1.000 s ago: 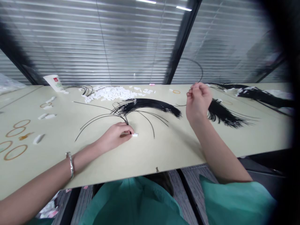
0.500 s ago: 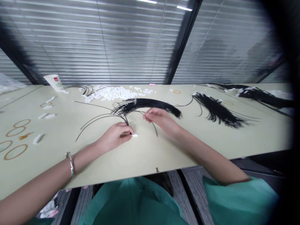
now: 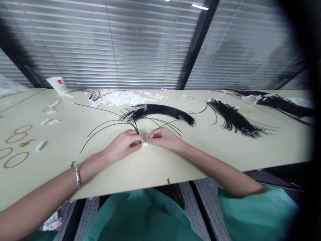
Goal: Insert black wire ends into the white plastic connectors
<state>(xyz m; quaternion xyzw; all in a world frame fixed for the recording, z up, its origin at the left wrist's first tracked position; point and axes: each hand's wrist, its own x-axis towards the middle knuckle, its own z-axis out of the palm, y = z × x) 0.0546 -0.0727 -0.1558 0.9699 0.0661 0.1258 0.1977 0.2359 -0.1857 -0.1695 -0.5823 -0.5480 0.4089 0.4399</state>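
Note:
Between my fingertips lies a small white connector housing (image 3: 145, 144), close to the tabletop. My left hand (image 3: 126, 142) pinches its left end, and several black wires (image 3: 105, 124) rise from that grip and fan out to the left. My right hand (image 3: 165, 138) is closed on one thin black wire (image 3: 160, 126) at the housing's right side. Whether the wire's tip is inside the housing cannot be made out. Just beyond both hands lies a curved bundle of black wires (image 3: 160, 112).
A pile of white connector housings (image 3: 120, 98) lies at the back, beside a tilted paper cup (image 3: 57, 86). Another wire bundle (image 3: 232, 118) lies to the right, with more wires (image 3: 286, 103) beyond. Rubber bands (image 3: 16, 160) and loose white pieces (image 3: 41, 146) are at the left.
My right hand has come down and left with a wire, to the white connector housing. The left hand has stayed in place, holding the housing.

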